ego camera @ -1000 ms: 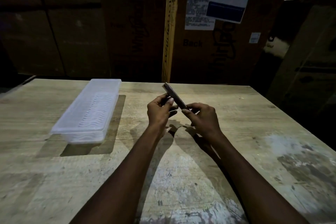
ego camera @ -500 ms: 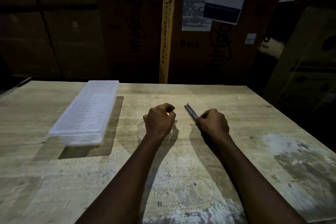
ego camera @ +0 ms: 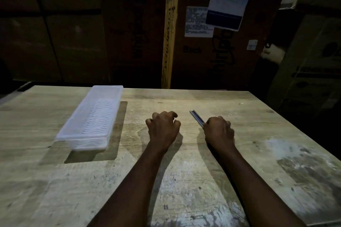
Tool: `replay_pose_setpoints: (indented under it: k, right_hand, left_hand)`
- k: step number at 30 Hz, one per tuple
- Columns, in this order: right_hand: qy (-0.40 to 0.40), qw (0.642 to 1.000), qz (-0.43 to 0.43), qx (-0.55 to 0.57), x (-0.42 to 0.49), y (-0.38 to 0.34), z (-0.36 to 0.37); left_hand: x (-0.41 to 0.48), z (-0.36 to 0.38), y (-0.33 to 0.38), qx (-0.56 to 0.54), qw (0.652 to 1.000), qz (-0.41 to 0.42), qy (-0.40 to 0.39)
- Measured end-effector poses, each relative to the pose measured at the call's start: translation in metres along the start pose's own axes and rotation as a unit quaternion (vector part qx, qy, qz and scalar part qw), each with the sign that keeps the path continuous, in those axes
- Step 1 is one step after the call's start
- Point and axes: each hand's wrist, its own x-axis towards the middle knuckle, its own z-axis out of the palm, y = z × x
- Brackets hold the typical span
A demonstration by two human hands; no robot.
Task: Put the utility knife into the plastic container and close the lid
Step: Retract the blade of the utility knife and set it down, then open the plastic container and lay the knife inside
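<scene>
head view: my right hand (ego camera: 218, 131) is clenched around the handle end of the utility knife (ego camera: 197, 117), low on the wooden table (ego camera: 203, 180). the knife's slim metal body sticks out of the fist toward 11 o'clock. whether the blade is retracted i cannot tell in this dim light. my left hand (ego camera: 163, 127) rests beside it on the table, fingers curled in loosely and grasping nothing. the clear plastic container (ego camera: 90, 118) lies well apart at 10 o'clock from the hands, long axis running away from me, and its lid (ego camera: 96, 110) looks seated on top, so i judge the box has yet to be opened.

that makes the opening the step in hand. i'd send the free left hand over to the near short end, pin the base against the table and peel the lid up from one corner, since a light box like this will probably slide. the knife hand should wait with the tip pointed away from the reaching arm. then lay the knife in lengthwise along the ribbed floor so the lid closes flat.
</scene>
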Motion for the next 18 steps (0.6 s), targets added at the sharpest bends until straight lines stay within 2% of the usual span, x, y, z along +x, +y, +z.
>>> replay_pose_setpoints:
  k: [3,7,12,16,18]
  right_hand:
    - [0.011,1.000,-0.017,0.000,-0.006,-0.003,-0.008]
    - [0.048,0.994,-0.095,0.031,-0.010,-0.026,-0.020]
    - [0.030,0.965,-0.220,0.138,-0.024,-0.118,-0.037]
    - [-0.006,0.926,-0.335,0.173,-0.055,-0.196,-0.041]
    - [-0.019,0.905,-0.397,0.154,-0.076,-0.228,-0.039]
  left_hand:
    - [0.001,-0.013,0.002,-0.002,1.000,-0.001,0.003]
    - [0.011,-0.047,-0.008,0.012,0.998,0.004,0.057]
    - [0.032,-0.120,-0.040,0.025,0.998,0.002,0.065]
    - [0.044,-0.180,-0.089,0.028,0.990,-0.099,0.096]
    - [0.039,-0.202,-0.123,-0.016,0.983,-0.147,0.108]
